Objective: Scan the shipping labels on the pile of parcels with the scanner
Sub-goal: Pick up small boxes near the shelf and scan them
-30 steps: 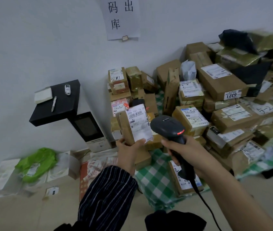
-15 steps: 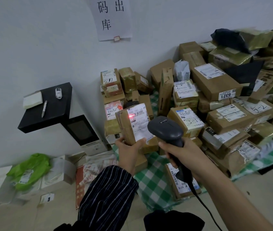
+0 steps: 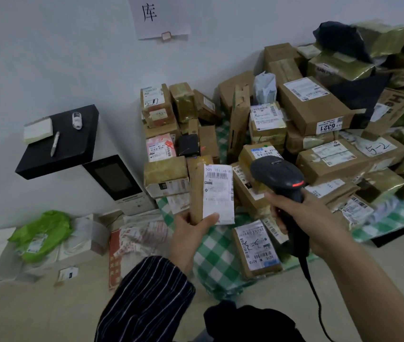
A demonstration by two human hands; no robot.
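My left hand [image 3: 191, 230] grips the bottom of a small brown parcel [image 3: 197, 191], held upright, its white shipping label [image 3: 218, 193] facing me. My right hand [image 3: 307, 218] is wrapped round the handle of a dark grey corded scanner [image 3: 278, 175], whose head sits just right of the label and points toward it; a red light glows on its side. Behind both lies the pile of parcels [image 3: 314, 107], brown boxes and gold bags with white labels, on a green checked cloth [image 3: 213, 255].
A black shelf [image 3: 72, 146] on the white wall carries a pen and notepad, with a dark-screened terminal [image 3: 117, 178] below it. White bags and a green bag [image 3: 43, 233] lie on the floor at left. A labelled box [image 3: 255, 248] lies flat near my right hand.
The red scan dot seen on the label half a second ago is gone. The parcel now stands more upright and edge-on, and the view has shifted closer and lower.
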